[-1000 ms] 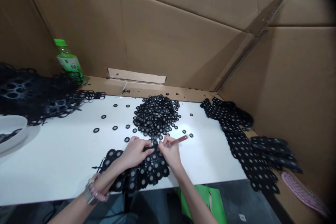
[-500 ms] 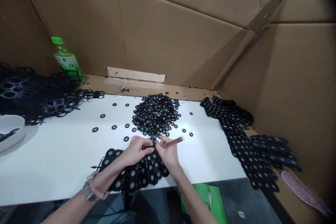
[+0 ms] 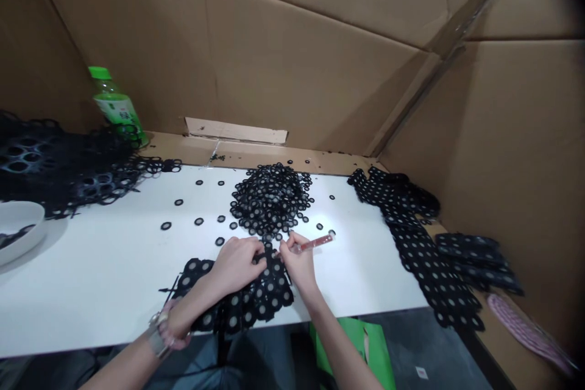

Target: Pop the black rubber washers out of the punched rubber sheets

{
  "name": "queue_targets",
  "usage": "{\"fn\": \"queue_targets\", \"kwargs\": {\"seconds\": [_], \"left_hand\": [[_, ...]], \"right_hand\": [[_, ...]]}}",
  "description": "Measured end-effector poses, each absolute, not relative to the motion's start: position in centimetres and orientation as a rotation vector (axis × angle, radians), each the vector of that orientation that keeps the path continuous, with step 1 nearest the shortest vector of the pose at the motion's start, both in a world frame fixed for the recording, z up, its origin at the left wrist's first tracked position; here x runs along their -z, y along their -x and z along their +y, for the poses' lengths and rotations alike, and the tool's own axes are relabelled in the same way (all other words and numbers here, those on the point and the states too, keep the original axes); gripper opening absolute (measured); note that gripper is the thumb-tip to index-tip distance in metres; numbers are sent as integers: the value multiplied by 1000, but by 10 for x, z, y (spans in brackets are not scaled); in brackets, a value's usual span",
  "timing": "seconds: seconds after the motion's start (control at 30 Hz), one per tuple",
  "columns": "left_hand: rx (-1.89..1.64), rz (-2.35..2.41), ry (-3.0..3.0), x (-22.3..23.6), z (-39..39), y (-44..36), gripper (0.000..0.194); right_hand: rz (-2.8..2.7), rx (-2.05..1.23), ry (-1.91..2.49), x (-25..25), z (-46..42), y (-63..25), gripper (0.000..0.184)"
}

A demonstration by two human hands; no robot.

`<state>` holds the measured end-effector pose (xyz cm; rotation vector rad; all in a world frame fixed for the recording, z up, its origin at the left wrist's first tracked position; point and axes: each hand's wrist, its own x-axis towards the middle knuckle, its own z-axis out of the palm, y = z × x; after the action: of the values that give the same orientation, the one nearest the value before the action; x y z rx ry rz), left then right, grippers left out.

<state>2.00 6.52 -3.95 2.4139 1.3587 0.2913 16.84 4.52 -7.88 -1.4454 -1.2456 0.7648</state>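
Observation:
My left hand (image 3: 237, 265) lies over a black sheet dotted with pale round discs (image 3: 269, 298), its fingers curled together and pinching the sheet near its top edge. In my right hand (image 3: 298, 263) is a slim pen-like tool with a reddish-brown handle (image 3: 317, 242). That hand is closed around the tool beside the sheet's upper right edge, and the tool's working tip is too small to make out. Just beyond both hands rises a heap of small black rings with pale centres (image 3: 272, 198). The left forearm covers part of the sheet.
Loose black rings (image 3: 198, 221) lie around the heap on the white table (image 3: 114, 274). A white bowl (image 3: 39, 228), a tangled black mesh (image 3: 59, 164) and a green bottle (image 3: 119, 109) stand left. Dotted black strips (image 3: 425, 262) run down the right side. Cardboard walls (image 3: 311, 61) enclose the table.
My right hand moves slightly left towards my left fingers, then back right, with the tool's handle swinging outward. The sheet's right part shifts and lies flatter. My left hand stays nearly in place.

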Motion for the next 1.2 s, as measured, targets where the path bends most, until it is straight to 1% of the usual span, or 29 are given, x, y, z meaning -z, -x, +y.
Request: {"fn": "queue_targets", "kwargs": {"seconds": [0.17,0.3,0.4,0.57,0.73,0.83,0.9,1.03,1.2], "left_hand": [[-205,1379,-2431,38,65,-27,18],[-278,1282,-2330,43,70,-24,25],[-357,1231,-2257,47,73,-21,23],[-457,1231,-2123,49,77,-21,21],[-346,1193,-2116,47,87,-19,20],[-230,1088,-2129,43,97,-18,20],[-175,1025,-2136,39,104,-20,21],[-153,955,-2177,36,113,-27,29],[-178,973,-2204,42,117,-26,25]], "right_hand": [[-1190,-763,1434,78,45,-169,26],[-1129,-796,1418,77,44,-168,26],[-1038,-818,1377,75,42,-169,29],[-704,-801,1279,69,39,-159,34],[-573,-870,1256,73,35,-140,34],[-619,-850,1276,76,31,-137,36],[-660,-812,1260,76,28,-137,32],[-662,-740,1259,74,26,-137,27],[-646,-698,1319,80,25,-138,29]]}}
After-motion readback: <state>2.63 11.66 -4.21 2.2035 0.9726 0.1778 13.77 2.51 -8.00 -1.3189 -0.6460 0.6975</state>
